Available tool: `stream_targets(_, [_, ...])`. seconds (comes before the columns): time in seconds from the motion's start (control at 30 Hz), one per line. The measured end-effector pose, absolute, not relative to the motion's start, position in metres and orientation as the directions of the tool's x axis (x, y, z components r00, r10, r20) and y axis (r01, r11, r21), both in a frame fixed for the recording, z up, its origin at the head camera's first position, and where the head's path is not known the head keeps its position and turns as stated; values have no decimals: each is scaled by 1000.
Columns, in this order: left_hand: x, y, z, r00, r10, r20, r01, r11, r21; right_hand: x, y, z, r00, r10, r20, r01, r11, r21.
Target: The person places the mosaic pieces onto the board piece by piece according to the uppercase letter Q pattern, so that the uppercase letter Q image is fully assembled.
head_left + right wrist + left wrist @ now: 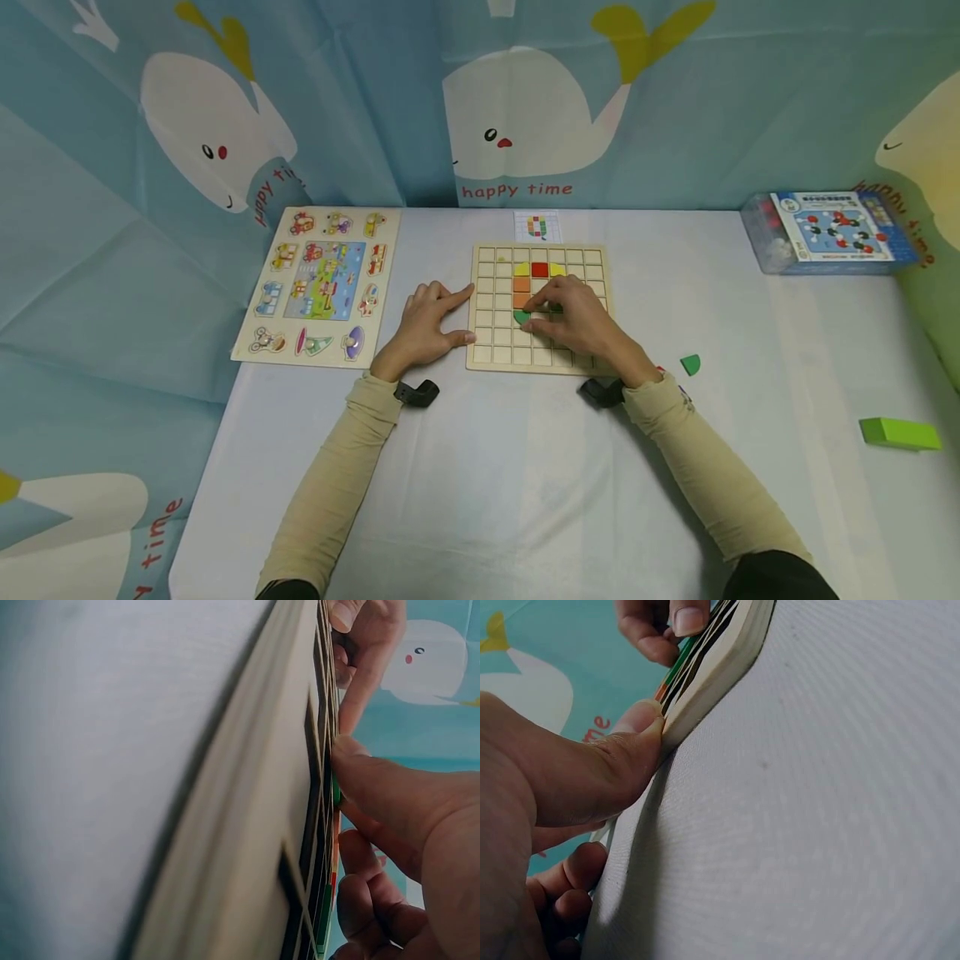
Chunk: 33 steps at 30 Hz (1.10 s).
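Observation:
A wooden grid board (492,346) lies flat on the table. Along its left edge my left hand (426,323) rests, thumb and index finger spread apart and touching the rim. Over the middle of the grid, my right hand (576,317) pinches a green quarter-circle piece (521,318) between thumb and index finger, at a cell below two orange squares (521,293). Above these sit a red square (539,269) and yellow pieces (522,270) on either side of it. More green shows under the right hand, mostly hidden. In the right wrist view the thumb (367,772) touches near green.
A small pattern card (537,227) lies behind the board. To the left is a wooden picture puzzle (375,333). A loose green quarter-circle (691,364) lies beside the right wrist. Further right are a green block (900,434) and a boxed molecule set (832,233).

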<state>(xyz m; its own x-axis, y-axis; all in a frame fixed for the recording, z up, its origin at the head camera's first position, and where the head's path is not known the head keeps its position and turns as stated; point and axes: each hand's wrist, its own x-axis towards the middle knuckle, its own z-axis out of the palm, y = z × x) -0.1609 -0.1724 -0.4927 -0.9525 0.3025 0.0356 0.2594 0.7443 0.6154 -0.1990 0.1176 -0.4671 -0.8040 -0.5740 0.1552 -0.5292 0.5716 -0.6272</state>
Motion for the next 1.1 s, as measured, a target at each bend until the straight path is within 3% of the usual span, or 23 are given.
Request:
stream_targets(0.57, [-162,-173,-493,-947,316,54,281,735,617,-198,141,-461,-794,-583,175,-530,522,-668])
stream_targets(0.8, [-163,-171,-492,-946,319,50,282,742,608,-190,191,-455,-837,-520,169,-486,567,-665])
stream_targets(1.1, [-164,-173,-493,-949,313,37,269,744,611,-170,276,-444,-925,-378,50,-315,683,-659])
